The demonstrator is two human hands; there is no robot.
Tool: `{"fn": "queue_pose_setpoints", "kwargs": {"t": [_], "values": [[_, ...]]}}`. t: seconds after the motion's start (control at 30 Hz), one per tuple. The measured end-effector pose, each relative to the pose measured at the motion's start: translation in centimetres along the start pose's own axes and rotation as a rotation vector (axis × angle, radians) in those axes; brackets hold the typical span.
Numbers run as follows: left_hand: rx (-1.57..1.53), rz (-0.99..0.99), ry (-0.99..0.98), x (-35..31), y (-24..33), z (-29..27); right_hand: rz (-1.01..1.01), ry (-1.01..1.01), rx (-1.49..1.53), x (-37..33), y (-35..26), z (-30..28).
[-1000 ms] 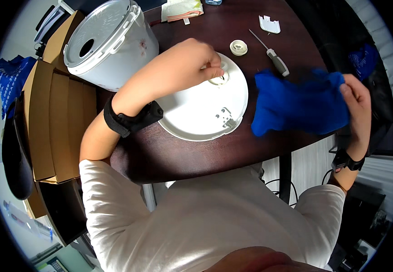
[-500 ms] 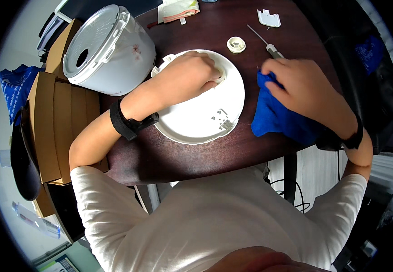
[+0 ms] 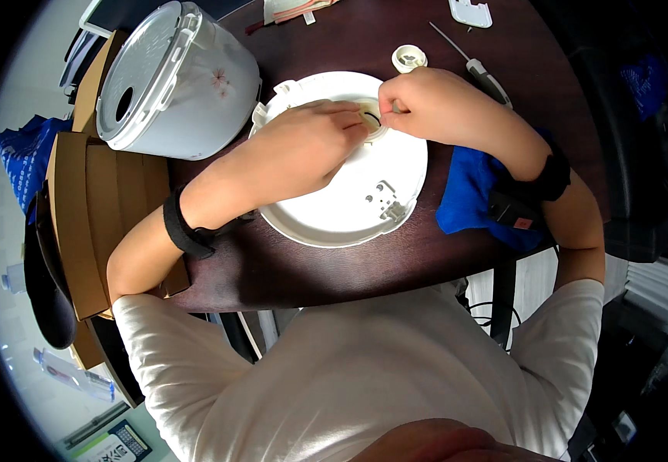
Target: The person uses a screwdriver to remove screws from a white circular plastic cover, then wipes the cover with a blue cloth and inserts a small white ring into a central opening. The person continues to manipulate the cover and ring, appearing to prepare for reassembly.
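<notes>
A white round appliance lid lies on the dark table with its inner side up. Near its far edge is a round fitting with a black ring-like line inside. My left hand lies across the lid, fingers bent together, their tips at the fitting's left side. What they grip is hidden. From the right, my right hand reaches over the lid's edge. Thumb and index finger are pinched together beside the fitting, and whatever is between them cannot be made out.
A white cooker body stands at the far left, beside cardboard boxes. A small round cap, a screwdriver and a white plastic piece lie beyond my right hand. A blue cloth sits under my right forearm.
My right hand has moved left, from the blue cloth to the lid's round fitting. My left hand has drawn back slightly, exposing the fitting. The view has shifted a little.
</notes>
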State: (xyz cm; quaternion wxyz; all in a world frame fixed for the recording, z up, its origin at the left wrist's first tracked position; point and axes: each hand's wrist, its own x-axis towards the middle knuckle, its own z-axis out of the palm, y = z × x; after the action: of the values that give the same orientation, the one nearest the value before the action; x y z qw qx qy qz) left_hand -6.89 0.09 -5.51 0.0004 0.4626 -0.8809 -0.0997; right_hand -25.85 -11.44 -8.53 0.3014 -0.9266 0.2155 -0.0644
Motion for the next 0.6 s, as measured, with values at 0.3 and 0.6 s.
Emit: {"fn": "queue_pose_setpoints", "kwargs": {"t": [0.3,0.6], "values": [[-0.181,-0.046,-0.08,0.0,0.5,-0.9,0.061,-0.005,0.101,0.9,1.0,0.4],[-0.191,-0.073,-0.104,-0.1,0.7,-1.6,-0.044,0.071,-0.011,0.3,1.8,1.3]]}}
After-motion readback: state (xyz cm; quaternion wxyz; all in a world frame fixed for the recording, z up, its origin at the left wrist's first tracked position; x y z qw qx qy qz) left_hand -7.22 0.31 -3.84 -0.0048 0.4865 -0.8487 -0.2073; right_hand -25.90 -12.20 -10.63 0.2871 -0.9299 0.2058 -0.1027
